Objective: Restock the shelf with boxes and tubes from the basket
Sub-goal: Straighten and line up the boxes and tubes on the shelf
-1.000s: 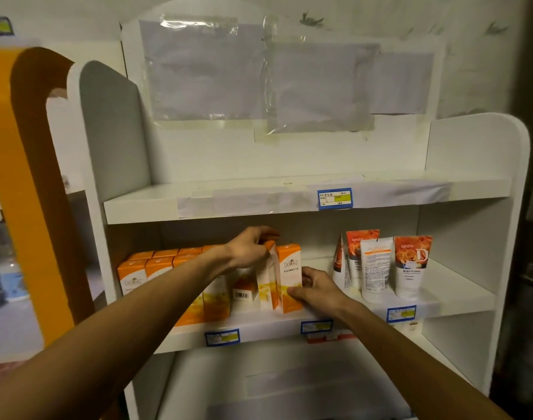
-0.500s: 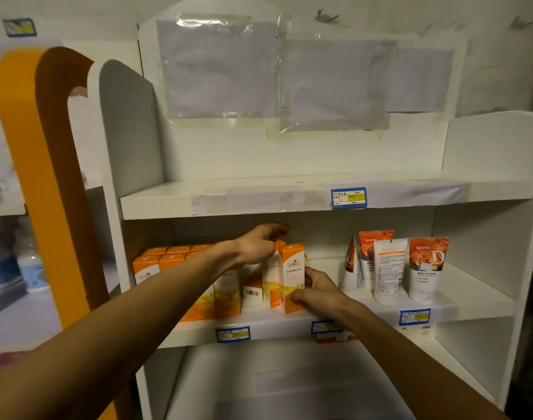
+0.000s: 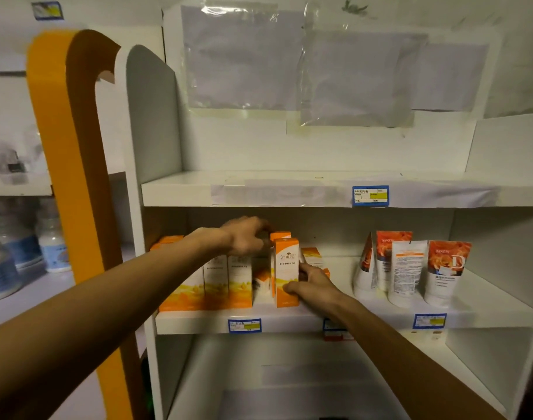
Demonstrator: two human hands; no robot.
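Both hands on the orange boxes, middle shelf

Far left there's a couple of bottles on a side counter, then an orange panel right beside the white shelf. On the middle level, a row of orange-and-white boxes stands upright at the left end. The left hand reaches over their tops with fingers curled down onto them, though it's too blurry to say whether it actually grips one. Just right of it, the front box stands at the end of the row, and the right hand holds its right side low down, thumb at the front, fingers round the back. Further right, well apart, four tubes stand cap-down. Blue price tags sit on the shelf edges, and plastic sheets are taped to the wall above.
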